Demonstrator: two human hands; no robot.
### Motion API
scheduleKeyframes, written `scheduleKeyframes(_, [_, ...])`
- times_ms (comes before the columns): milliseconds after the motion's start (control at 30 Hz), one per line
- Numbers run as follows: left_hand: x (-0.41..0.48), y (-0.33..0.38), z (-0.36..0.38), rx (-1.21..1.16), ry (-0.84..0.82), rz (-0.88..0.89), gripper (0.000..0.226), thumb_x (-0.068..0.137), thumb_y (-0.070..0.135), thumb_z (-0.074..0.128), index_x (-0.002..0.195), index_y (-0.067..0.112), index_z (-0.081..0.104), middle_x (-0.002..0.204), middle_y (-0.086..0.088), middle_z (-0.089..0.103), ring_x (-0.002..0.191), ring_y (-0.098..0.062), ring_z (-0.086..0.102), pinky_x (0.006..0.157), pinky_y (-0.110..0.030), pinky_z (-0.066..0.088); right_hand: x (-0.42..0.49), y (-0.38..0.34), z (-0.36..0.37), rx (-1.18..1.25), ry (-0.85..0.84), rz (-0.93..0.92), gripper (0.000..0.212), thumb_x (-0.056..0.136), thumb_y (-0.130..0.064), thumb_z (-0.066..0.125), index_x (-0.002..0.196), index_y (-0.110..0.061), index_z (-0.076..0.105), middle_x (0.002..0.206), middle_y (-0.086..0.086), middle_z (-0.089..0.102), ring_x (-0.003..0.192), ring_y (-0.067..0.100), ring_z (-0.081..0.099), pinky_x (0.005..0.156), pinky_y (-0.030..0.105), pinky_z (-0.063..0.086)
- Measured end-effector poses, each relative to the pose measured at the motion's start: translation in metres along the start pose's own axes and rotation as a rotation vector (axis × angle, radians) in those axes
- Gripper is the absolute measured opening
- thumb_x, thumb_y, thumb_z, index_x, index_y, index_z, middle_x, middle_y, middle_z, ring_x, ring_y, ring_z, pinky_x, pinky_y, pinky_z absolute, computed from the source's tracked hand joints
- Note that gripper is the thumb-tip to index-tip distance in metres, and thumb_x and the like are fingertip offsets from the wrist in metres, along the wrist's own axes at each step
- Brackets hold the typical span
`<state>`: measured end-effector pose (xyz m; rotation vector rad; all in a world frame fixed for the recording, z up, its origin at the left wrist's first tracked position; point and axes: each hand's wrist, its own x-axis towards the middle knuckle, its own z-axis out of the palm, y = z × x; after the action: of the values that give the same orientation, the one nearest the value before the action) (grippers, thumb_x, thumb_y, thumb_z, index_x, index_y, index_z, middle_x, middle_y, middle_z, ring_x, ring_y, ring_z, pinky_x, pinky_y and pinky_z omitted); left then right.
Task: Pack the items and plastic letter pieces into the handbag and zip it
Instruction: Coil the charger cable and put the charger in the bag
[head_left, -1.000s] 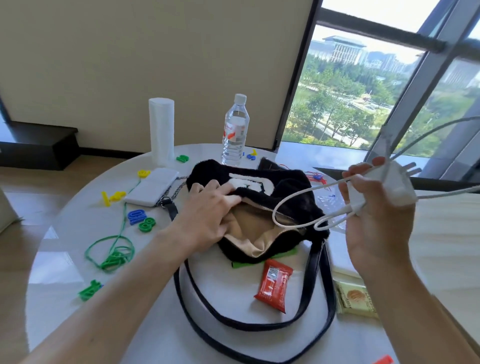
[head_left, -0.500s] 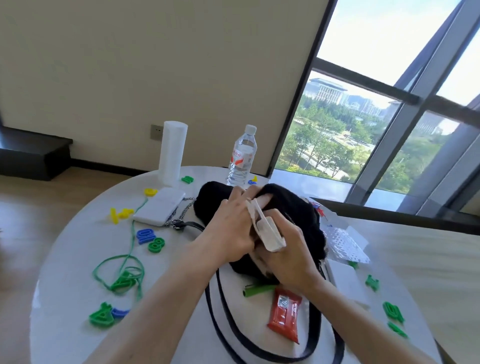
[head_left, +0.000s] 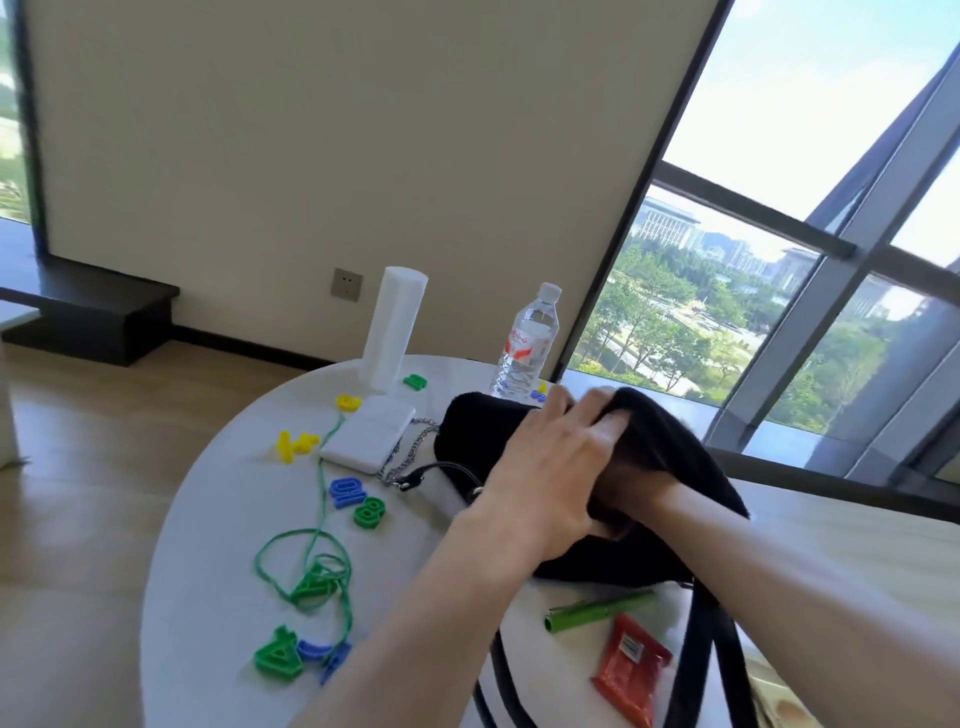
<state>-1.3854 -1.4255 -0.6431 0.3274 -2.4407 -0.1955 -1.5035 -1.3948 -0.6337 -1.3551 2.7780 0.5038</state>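
Right hand (head_left: 631, 493) buried in the black handbag (head_left: 670, 457), its grip unseen. Red packet (head_left: 631, 670) blurred, label unreadable. Bag straps (head_left: 719, 660) cut off by bottom edge.

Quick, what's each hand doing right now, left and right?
Left hand: closed on the rim of the bag, holding it open.
Right hand: inside the bag, hidden; cannot tell.

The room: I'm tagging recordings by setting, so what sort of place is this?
Probably a high-floor office or apartment room: tall windows overlook trees and buildings, a wall socket sits in a plain wall, and a round white table stands on wood flooring.
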Motion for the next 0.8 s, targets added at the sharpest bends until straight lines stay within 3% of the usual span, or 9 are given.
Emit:
scheduleKeyframes(133, [0.000,0.004,0.011,0.071,-0.020,-0.001,0.088,0.072,0.021,0.081,0.146,0.016,0.034,0.150,-0.001,0.029,0.122,-0.029,0.035,0.100,-0.039,0.043,-0.025,-0.073,0.002,-0.432,0.146,0.442,0.107,0.047,-0.009,0.088,0.128,0.011,0.021,0.115,0.029,0.022,0.134,0.045,0.026,0.118,0.052,0.026])
scheduleKeyframes(333, [-0.007,-0.011,0.023,0.074,-0.067,-0.082,0.081,0.070,0.008,0.076,0.141,0.015,0.037,0.144,-0.004,0.034,0.122,-0.031,0.034,0.097,-0.040,0.042,-0.014,-0.083,0.015,-0.209,0.018,0.422,0.099,0.043,-0.003,0.080,0.106,0.035,0.013,0.102,0.048,0.016,0.130,0.039,0.029,0.116,0.046,0.030])
scheduleKeyframes(400, [-0.007,-0.015,0.025,0.084,-0.098,-0.104,0.081,0.070,0.007,0.075,0.141,0.016,0.038,0.141,-0.004,0.035,0.123,-0.031,0.034,0.098,-0.041,0.042,0.003,-0.061,0.011,-0.196,0.141,0.410,0.070,0.067,-0.001,0.055,0.111,0.041,0.020,0.097,0.035,0.033,0.124,0.026,0.034,0.109,0.034,0.033])
scheduleKeyframes(433, [-0.008,-0.017,0.027,0.094,-0.121,-0.114,0.080,0.070,0.007,0.074,0.141,0.016,0.038,0.142,-0.004,0.035,0.123,-0.031,0.035,0.097,-0.041,0.042,0.014,-0.035,0.009,-0.104,0.103,0.270,0.050,0.084,-0.003,0.040,0.128,0.020,0.037,0.085,0.013,0.037,0.120,0.017,0.038,0.105,0.031,0.034])
scheduleKeyframes(500, [-0.007,-0.020,0.031,0.115,-0.162,-0.129,0.077,0.071,0.007,0.071,0.140,0.017,0.040,0.141,-0.004,0.036,0.123,-0.031,0.036,0.094,-0.040,0.041,0.023,-0.011,-0.003,-0.026,-0.054,-0.003,0.028,0.102,-0.008,0.042,0.097,-0.035,0.047,0.074,-0.009,0.022,0.105,0.013,0.049,0.108,0.032,0.034])
scheduleKeyframes(533, [-0.007,-0.022,0.032,0.121,-0.174,-0.141,0.075,0.071,0.007,0.070,0.140,0.018,0.042,0.140,-0.003,0.037,0.122,-0.030,0.037,0.093,-0.040,0.041,0.022,-0.010,-0.004,-0.105,-0.102,-0.076,0.032,0.102,-0.009,0.048,0.086,-0.036,0.040,0.078,-0.011,0.030,0.105,0.015,0.053,0.111,0.032,0.032])
scheduleKeyframes(600, [-0.005,-0.024,0.033,0.125,-0.195,-0.164,0.073,0.072,0.008,0.070,0.139,0.020,0.043,0.140,-0.002,0.039,0.122,-0.029,0.039,0.092,-0.040,0.039,0.026,-0.018,0.005,-0.295,-0.076,-0.166,0.030,0.094,-0.005,0.051,0.118,-0.023,0.050,0.120,0.001,0.054,0.134,0.024,0.044,0.116,0.031,0.021])
scheduleKeyframes(667, [-0.004,-0.025,0.032,0.129,-0.214,-0.177,0.072,0.072,0.012,0.072,0.138,0.021,0.044,0.142,-0.001,0.040,0.124,-0.028,0.039,0.095,-0.040,0.038,0.018,-0.012,0.016,-0.267,-0.066,-0.370,0.041,0.101,-0.012,0.044,0.140,-0.001,0.046,0.148,0.019,0.046,0.141,0.031,0.037,0.116,0.035,0.019])
scheduleKeyframes(800, [-0.002,-0.023,0.027,0.094,-0.237,-0.212,0.057,0.070,0.023,0.075,0.122,0.028,0.054,0.128,0.006,0.051,0.124,-0.021,0.044,0.096,-0.040,0.035,-0.022,0.037,0.017,0.332,-0.005,-0.566,0.033,0.096,-0.026,0.060,0.129,-0.022,0.061,0.126,-0.002,0.064,0.114,0.014,0.058,0.098,0.030,0.044])
